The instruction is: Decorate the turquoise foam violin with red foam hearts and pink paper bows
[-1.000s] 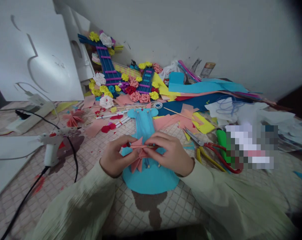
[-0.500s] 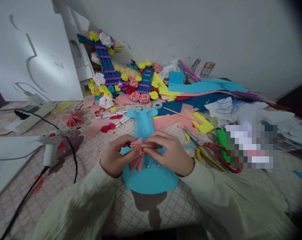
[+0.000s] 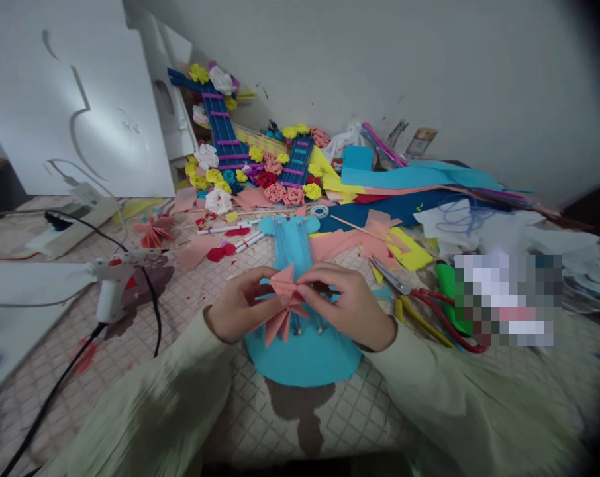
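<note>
While the turquoise guitar-shaped cutout [image 3: 304,368] lies at the centre of the frame, a salmon-pink pleated paper flower [image 3: 279,324] is held over its middle, its folds fanning down and to the left. The left hand [image 3: 241,301] pinches the flower between thumb and fingers from its left side; the right hand [image 3: 352,301] has thumb and forefinger pressed together at its right edge. Blue strings run down the cutout's neck between the two hands.

Just right of centre lie the red-handled scissors [image 3: 429,298], blades pointing to the upper left, with a yellow handle [image 3: 424,321] beside them. At left, a white glue gun [image 3: 110,291] stands near another pleated pink flower [image 3: 153,230], and a white power strip [image 3: 76,228] sits behind it. Crepe-paper roses [image 3: 220,201] cluster around dark-blue guitar necks [image 3: 225,129] in the upper middle, near the wall [image 3: 340,59].
</note>
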`<state>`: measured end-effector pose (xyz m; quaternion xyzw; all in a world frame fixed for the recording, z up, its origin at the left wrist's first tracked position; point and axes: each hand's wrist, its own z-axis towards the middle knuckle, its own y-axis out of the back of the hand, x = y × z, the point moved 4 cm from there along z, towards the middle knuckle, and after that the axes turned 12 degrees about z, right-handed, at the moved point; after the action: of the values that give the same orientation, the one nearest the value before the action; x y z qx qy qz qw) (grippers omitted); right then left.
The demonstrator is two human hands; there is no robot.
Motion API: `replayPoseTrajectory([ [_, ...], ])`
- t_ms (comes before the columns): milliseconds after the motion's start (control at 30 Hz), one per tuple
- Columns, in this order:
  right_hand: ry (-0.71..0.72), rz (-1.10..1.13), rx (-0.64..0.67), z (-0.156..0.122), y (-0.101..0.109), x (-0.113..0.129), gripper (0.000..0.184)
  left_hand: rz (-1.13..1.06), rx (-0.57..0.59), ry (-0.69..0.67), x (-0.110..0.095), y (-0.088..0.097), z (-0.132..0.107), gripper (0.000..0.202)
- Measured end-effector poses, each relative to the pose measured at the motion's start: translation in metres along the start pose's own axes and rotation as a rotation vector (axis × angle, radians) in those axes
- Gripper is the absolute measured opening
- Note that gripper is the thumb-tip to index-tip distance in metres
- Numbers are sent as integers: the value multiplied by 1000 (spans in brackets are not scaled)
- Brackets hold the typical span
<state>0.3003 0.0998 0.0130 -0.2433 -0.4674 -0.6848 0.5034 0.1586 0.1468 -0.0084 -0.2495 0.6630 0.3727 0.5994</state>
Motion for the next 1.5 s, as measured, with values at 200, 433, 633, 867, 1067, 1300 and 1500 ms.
replayPoseTrajectory([
  [200,-36,13,-13,0,1,-2,11,12,47,-21,2,1,0,21],
  [433,-60,-9,-34,0,-1,-4,9,189,-35,-99,0,5,1,21],
  [633,9,-85,-53,-2,-3,-2,8,91,-36,-10,3,3,0,20],
  [867,126,-163,-54,-3,-7,1,10,84,-11,-14,3,6,2,20],
  [1067,147,-184,-48,-4,-7,1,11,108,-42,-62,0,6,2,20],
  [1300,183,-239,-37,-6,-10,1,10,150,-91,-97,0,5,3,20],
  [1500,209,-278,-9,-7,-11,2,11,84,-136,-84,8,2,4,18],
])
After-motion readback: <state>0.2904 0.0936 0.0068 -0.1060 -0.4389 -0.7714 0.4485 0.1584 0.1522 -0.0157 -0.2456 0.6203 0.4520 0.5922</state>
